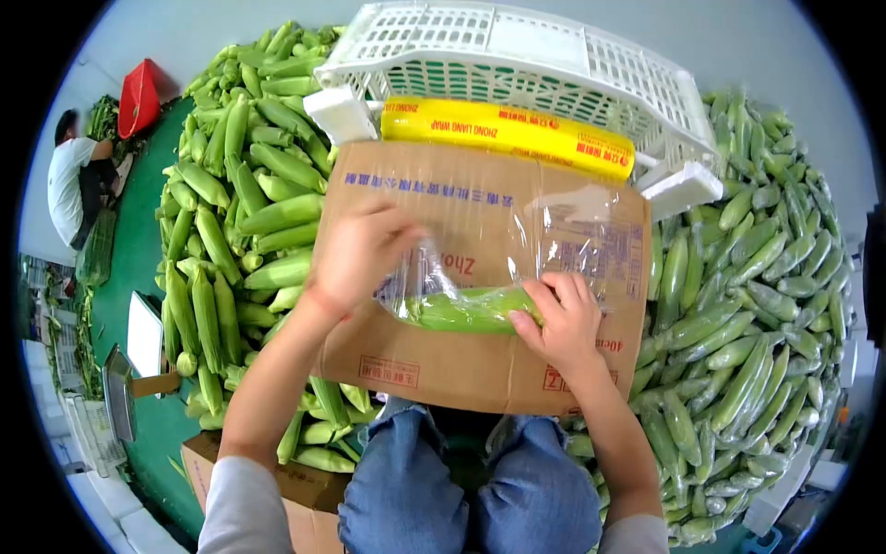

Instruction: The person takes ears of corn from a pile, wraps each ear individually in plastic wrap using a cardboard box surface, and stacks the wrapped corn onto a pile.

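A green ear of corn (461, 312) in its husk lies sideways on the flattened cardboard (480, 374) above my knees, with clear plastic wrap (434, 270) over and around it. My right hand (565, 323) grips the right end of the corn, thumb and fingers closed around it. Above the corn's left end is my left hand (367, 251), slightly blurred, its fingers pinched on a gathered strand of the wrap. Past the cardboard's far edge rests a yellow roll of plastic wrap (506, 136), from which film stretches across the cardboard.
Unwrapped corn (277, 185) is heaped on the left, wrapped corn (738, 342) on the right. A white plastic crate (517, 55) stands behind the roll. At far left, a person (78, 175) crouches near a red container (140, 100) on the green floor (161, 443).
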{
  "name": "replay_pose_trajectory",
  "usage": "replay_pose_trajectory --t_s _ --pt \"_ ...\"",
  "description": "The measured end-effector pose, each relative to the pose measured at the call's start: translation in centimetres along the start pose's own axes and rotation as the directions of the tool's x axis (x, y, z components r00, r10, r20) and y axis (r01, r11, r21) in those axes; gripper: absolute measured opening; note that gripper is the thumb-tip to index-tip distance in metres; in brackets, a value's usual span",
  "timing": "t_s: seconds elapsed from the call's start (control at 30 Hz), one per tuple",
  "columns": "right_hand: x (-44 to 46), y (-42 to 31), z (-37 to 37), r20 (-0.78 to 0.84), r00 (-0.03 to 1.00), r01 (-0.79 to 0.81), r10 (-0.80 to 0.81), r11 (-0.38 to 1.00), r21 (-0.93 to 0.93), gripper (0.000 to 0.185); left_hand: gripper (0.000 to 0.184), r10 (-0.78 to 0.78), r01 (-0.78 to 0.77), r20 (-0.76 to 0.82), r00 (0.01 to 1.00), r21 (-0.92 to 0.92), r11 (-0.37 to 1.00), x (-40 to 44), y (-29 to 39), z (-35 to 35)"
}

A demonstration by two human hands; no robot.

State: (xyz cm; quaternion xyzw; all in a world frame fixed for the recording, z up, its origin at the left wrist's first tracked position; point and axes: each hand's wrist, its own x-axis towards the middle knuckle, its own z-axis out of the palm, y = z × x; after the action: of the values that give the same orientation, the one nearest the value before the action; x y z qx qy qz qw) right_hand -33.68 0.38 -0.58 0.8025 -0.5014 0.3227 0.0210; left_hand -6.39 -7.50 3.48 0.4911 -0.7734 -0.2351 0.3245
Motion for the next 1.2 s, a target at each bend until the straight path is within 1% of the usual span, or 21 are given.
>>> replay_pose_trajectory --t_s 0.03,0.07,0.1,0.2,0.3,0.33,0.4,0.43,0.47,0.5,0.57,0.63,0.73,0.8,0.83,0.87,0.93,0.97,1.03,1.1,1.2 --pt "0.4 0.1 0.1 0.006 1.000 -0.024 0.024 1.000 0.000 0.033 0.009 0.013 -0.027 0.233 0.972 0.056 0.998 1.7 -0.5 2.1" --pt "0.6 0.1 0.2 0.018 0.998 -0.053 0.053 0.999 -0.002 0.032 0.013 0.228 -0.388 0.489 0.842 0.255 0.886 2.6 -0.7 4.2" --pt "0.6 0.1 0.3 0.032 0.995 -0.090 0.091 0.996 -0.008 0.031 0.015 0.058 -0.309 0.523 0.850 0.406 0.860 2.1 1.0 6.7" --pt "1.4 -0.9 -1.6 0.431 0.836 -0.323 0.340 0.939 -0.114 0.037 0.025 0.019 -0.188 0.496 0.868 0.292 0.938 -1.5 6.8 5.2" --pt "1.4 -3.2 -3.7 0.683 0.662 -0.375 0.309 0.925 -0.055 0.043 0.066 0.033 -0.215 0.537 0.843 0.280 0.936 -8.7 9.0 4.5" --pt "1.7 -3.3 -4.2 0.783 0.524 -0.450 0.336 0.890 -0.080 0.043 0.069 0.085 -0.269 0.471 0.878 0.339 0.902 -8.7 8.5 4.5" --pt "0.6 -3.2 -3.5 0.503 0.843 -0.240 0.188 0.970 0.040 0.045 0.070 0.120 -0.274 0.363 0.924 0.408 0.871 -7.6 7.2 5.1" --pt "0.4 -3.1 -3.5 0.327 0.942 -0.106 0.079 0.992 0.065 0.047 0.068 0.098 -0.226 0.306 0.947 0.418 0.880 -5.9 6.4 5.7" --pt "1.0 -2.8 -3.8 0.340 0.937 0.091 -0.084 0.996 -0.003 0.056 0.061 0.104 -0.175 0.175 0.979 0.466 0.867 -4.0 5.1 6.3" --pt "1.4 -2.2 -3.3 0.336 0.936 0.130 -0.107 0.990 -0.046 0.056 0.041 0.205 -0.186 -0.013 0.979 0.371 0.910 -1.3 3.8 6.3" --pt "1.2 -0.6 -1.6 0.326 0.935 0.195 -0.139 0.970 -0.143 0.055 0.023 0.028 -0.064 0.118 0.993 0.314 0.947 1.1 2.9 6.2" --pt "1.3 -0.9 -2.0 0.406 0.913 0.082 -0.037 0.992 -0.095 0.059 0.017 0.251 -0.282 0.134 0.959 0.329 0.901 -1.5 5.0 6.2" --pt "-0.2 -2.9 -3.8 0.624 0.780 -0.043 0.046 0.999 -0.021 0.066 0.039 0.271 -0.320 0.210 0.939 0.257 0.912 -6.4 6.5 4.7" --pt "0.1 -3.0 -3.7 0.505 0.863 0.030 0.010 0.997 -0.071 0.068 0.059 0.259 -0.345 0.311 0.914 0.264 0.901 -7.5 6.0 4.6" --pt "0.1 -3.1 -3.5 0.446 0.895 0.061 -0.012 0.993 -0.097 0.069 0.056 0.254 -0.340 0.320 0.913 0.250 0.907 -6.2 4.9 5.0" --pt "0.1 -2.2 -2.1 0.323 0.945 0.103 -0.057 0.986 -0.129 0.074 0.052 0.226 -0.314 0.312 0.923 0.270 0.910 -4.0 4.2 5.4" --pt "2.0 -0.5 -0.4 0.269 0.946 0.236 -0.182 0.954 -0.185 0.071 0.060 0.303 -0.352 0.199 0.932 0.300 0.887 1.8 0.7 7.6" --pt "3.2 0.1 0.1 0.246 0.938 0.297 -0.243 0.931 -0.214 0.070 0.064 0.258 -0.355 0.332 0.907 0.275 0.893 4.7 -0.4 8.0" --pt "6.5 1.5 0.7 0.418 0.899 0.211 -0.131 0.966 -0.151 0.067 0.077 0.108 -0.354 0.586 0.803 0.324 0.877 9.0 -0.1 8.0" --pt "6.0 1.4 0.4 0.503 0.860 0.158 -0.092 0.983 -0.092 0.063 0.083 -0.021 -0.362 0.688 0.725 0.407 0.838 10.5 0.6 8.8" --pt "3.4 -1.0 -1.6 0.510 0.844 0.187 -0.164 0.982 0.007 0.057 0.075 0.040 -0.411 0.650 0.759 0.430 0.803 9.1 1.0 8.5"
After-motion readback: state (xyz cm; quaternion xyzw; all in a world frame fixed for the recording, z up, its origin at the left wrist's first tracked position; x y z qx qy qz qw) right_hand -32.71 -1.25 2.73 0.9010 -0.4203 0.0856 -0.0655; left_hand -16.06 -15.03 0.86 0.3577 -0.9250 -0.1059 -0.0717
